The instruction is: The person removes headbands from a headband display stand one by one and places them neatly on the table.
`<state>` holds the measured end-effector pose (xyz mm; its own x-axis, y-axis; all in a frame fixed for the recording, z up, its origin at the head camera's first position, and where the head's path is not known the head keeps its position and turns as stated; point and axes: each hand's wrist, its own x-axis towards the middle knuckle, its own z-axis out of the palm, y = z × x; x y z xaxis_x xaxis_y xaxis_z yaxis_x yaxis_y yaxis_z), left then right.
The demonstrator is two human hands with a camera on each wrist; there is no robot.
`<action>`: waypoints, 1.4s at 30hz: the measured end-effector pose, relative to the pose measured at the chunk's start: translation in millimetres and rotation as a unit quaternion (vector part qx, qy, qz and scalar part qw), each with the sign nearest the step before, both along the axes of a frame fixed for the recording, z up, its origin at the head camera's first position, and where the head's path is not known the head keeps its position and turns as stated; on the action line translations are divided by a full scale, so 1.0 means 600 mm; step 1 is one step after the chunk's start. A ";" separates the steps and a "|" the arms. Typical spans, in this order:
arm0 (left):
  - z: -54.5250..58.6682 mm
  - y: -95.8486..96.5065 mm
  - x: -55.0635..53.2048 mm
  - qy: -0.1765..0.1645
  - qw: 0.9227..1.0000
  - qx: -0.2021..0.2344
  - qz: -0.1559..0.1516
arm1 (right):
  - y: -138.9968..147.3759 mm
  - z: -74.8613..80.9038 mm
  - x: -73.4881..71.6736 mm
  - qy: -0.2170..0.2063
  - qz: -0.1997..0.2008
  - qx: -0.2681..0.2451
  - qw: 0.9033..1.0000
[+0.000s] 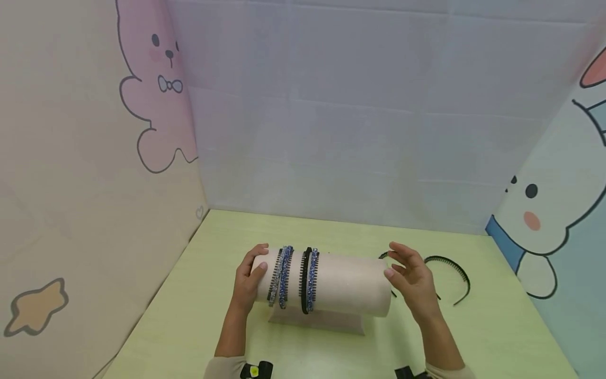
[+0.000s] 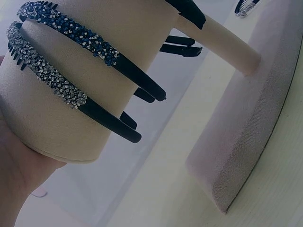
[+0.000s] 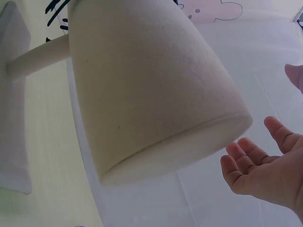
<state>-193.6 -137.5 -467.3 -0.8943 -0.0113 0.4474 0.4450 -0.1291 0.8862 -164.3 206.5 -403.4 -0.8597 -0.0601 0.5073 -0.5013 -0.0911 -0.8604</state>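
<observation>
A cream padded roll of a headband display stand (image 1: 350, 284) lies crosswise before me, on a post (image 2: 227, 45) above a pale base (image 1: 317, 322). My left hand (image 1: 246, 281) grips its left end, thumb on the near side and fingers over the top. Near that hand the roll carries a silver glittery headband (image 2: 52, 78) and a blue one (image 2: 75, 35). Towards the middle sit a black headband (image 1: 304, 284) and another blue glittery headband (image 1: 312, 284). Beside the roll's bare right end, my right hand (image 1: 415, 284) is held apart from it, fingers spread and holding nothing.
Behind the right hand a black toothed headband (image 1: 466, 276) lies on the light green table (image 1: 189, 310); another dark headband (image 1: 384, 255) is partly hidden by the hand and roll. Cartoon-printed walls close in the left and right, with a pale sheet (image 1: 307, 131) behind.
</observation>
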 end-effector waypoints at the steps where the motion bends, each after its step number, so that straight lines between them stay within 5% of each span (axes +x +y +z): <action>1: 0.000 0.000 0.001 0.001 1.000 0.001 -0.001 | -0.004 0.002 -0.001 0.000 0.002 0.007 1.000; 10: -0.004 0.002 0.003 0.009 1.000 0.000 -0.003 | -0.030 0.012 -0.010 0.017 -0.047 0.120 0.992; 15: 0.000 0.004 0.007 -0.004 1.000 -0.006 0.004 | -0.042 0.023 -0.018 0.031 -0.017 0.120 0.992; 23: 0.038 0.011 0.024 -0.003 1.000 -0.014 -0.001 | -0.069 0.039 -0.032 0.044 0.023 0.128 0.991; 30: 0.024 0.003 0.013 -0.009 1.000 -0.010 0.000 | -0.096 0.041 -0.042 0.036 0.048 0.119 0.991; 42: 0.050 0.011 0.028 -0.015 1.000 -0.020 0.007 | -0.132 0.038 -0.058 0.003 0.090 0.136 0.987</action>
<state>-176.8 -130.9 -437.2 -0.9074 -0.0067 0.4201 0.4191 -0.0872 0.9038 -199.3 127.1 -380.8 -0.8198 -0.3461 0.4563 -0.5033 0.0553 -0.8623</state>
